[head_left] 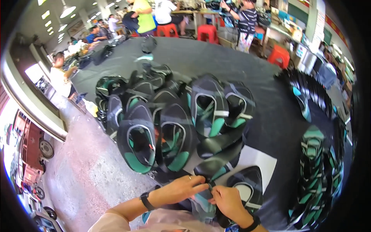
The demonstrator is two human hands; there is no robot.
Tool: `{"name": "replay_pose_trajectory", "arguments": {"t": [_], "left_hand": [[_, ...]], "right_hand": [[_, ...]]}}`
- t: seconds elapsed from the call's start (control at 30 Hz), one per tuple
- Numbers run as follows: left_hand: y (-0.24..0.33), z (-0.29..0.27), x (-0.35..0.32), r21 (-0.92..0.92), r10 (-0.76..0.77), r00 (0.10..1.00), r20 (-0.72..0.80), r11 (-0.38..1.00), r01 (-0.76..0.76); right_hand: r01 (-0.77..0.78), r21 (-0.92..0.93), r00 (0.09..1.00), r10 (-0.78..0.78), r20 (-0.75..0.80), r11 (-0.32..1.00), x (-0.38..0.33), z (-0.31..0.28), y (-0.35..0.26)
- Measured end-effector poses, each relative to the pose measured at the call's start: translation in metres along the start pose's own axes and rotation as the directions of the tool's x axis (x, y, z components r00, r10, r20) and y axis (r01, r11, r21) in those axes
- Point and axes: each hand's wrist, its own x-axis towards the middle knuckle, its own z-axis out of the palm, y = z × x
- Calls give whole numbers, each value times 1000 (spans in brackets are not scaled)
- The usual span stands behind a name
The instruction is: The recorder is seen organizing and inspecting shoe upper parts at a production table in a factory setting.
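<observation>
Close to my body, my left hand [178, 190] and my right hand [230, 203] meet over a shoe upper [203, 207] with black and grey-teal parts. Fingers of both hands pinch its edge, and the spot between the fingertips is too small to make out. Beside my right hand lies another black shoe upper [255, 174] with a white-edged opening, partly on a white sheet [267, 160]. Just beyond my hands, a heap of black shoe uppers [176, 112] with teal heel linings covers the middle of the table.
The dark-covered table [266, 96] stretches ahead. On its right lie a stack of teal-lined uppers [312, 170] and a curved row of black pieces [309, 85]. Red stools [279, 57] and several people stand or sit beyond. A red cargo vehicle [33, 135] shows at the left.
</observation>
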Motion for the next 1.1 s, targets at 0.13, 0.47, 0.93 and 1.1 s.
{"name": "replay_pose_trajectory", "arguments": {"t": [0.13, 0.47, 0.93, 1.1], "left_hand": [[5, 2, -4, 42, -20, 1000, 1, 999, 20], [13, 6, -28, -101, -143, 981, -131, 986, 130], [61, -64, 37, -275, -241, 845, -478, 954, 116], [86, -39, 92, -348, -70, 948, -310, 936, -45]], "right_hand": [[-45, 9, 998, 45, 33, 999, -1, 3, -1], [40, -133, 999, -40, 2, 990, 4, 4, 17], [200, 269, 929, -94, -359, 942, -72, -74, -15], [176, 200, 916, -86, -392, 964, -114, -84, -7]]}}
